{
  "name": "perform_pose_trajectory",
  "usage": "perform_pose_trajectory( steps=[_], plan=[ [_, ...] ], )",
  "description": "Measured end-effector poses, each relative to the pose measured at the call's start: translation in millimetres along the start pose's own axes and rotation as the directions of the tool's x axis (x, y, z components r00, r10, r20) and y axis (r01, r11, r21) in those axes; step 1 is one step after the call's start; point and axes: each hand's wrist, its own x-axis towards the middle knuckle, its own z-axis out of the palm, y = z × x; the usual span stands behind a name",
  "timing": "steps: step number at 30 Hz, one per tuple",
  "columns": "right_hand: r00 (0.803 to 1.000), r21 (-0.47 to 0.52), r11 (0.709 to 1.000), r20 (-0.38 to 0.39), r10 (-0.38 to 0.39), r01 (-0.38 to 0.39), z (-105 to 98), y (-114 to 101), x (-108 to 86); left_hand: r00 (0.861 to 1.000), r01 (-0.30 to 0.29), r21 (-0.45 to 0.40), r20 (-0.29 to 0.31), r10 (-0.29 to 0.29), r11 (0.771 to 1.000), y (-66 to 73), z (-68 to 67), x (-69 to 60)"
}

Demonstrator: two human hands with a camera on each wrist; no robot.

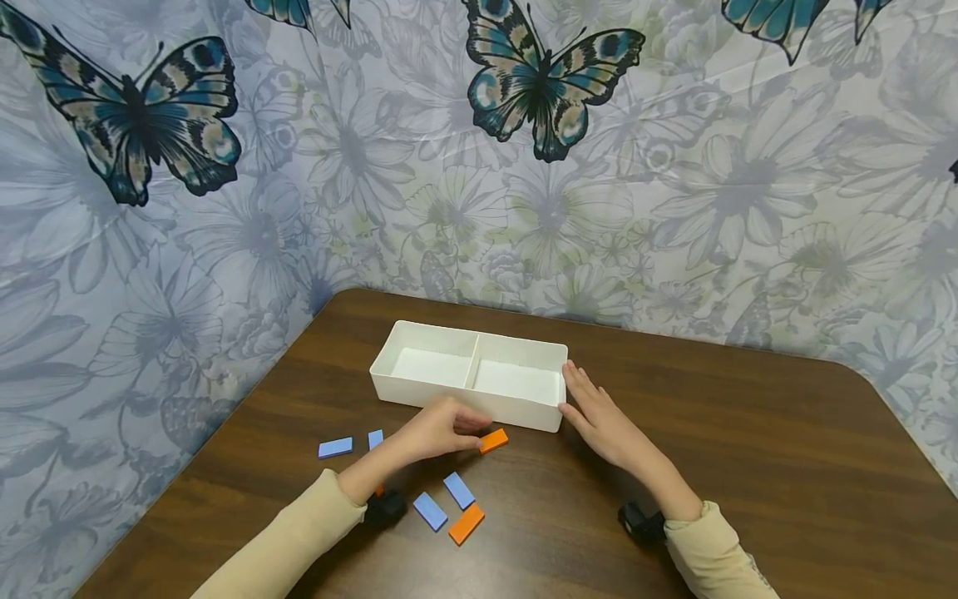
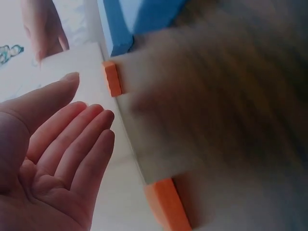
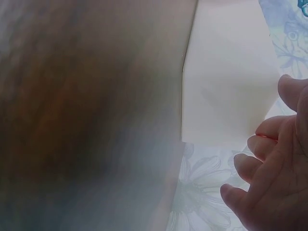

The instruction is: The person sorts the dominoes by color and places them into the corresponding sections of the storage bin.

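Observation:
A white two-compartment box [image 1: 516, 410] stands on the brown table, its interior bare. My left hand [image 1: 441, 428] hovers by the box's front wall, beside an orange block [image 1: 494, 441]. In the left wrist view, that hand [image 2: 67, 149] has its thumb and fingers apart with nothing between them; an orange block [image 2: 111, 78] lies beyond the fingertips. My right hand [image 1: 602, 420] is at the box's right end, fingers extended along its rim. The right wrist view shows the fingers [image 3: 248, 166] loosely spread beside the white box wall [image 3: 226, 86].
Blue blocks [image 1: 335, 448] lie left of the left wrist. Nearer me are two more blue blocks [image 1: 430, 511] and an orange block [image 1: 467, 524]. Another orange piece [image 1: 379, 491] is partly hidden by the left wrist. A butterfly-patterned cloth [image 1: 554, 208] hangs behind the table [image 1: 748, 466].

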Motion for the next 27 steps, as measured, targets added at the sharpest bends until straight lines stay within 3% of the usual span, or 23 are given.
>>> perform_pose_trajectory(
  steps=[9, 17, 22, 27],
  plan=[
    [1.0, -0.003, 1.0, -0.014, -0.012, 0.012, 0, 0, 0.2, 0.999, -0.025, 0.178, 0.03, 0.02, 0.984, 2.4, 7.3, 2.3],
    [1.0, -0.006, 1.0, -0.015, -0.011, 0.011, 0, 0, 0.0, 0.999, -0.052, 0.258, 0.022, 0.047, 0.965, 3.9, 10.9, 2.9],
    [1.0, -0.007, 1.0, -0.016, -0.014, 0.014, 0, 0, 0.2, 0.999, -0.042, 0.244, 0.012, 0.041, 0.969, 2.6, 11.5, 3.6],
    [1.0, -0.006, 1.0, -0.015, -0.013, 0.013, 1, 0, 0.4, 1.0, -0.031, 0.161, 0.0, 0.031, 0.987, 0.8, 9.5, 4.9]
  ],
)
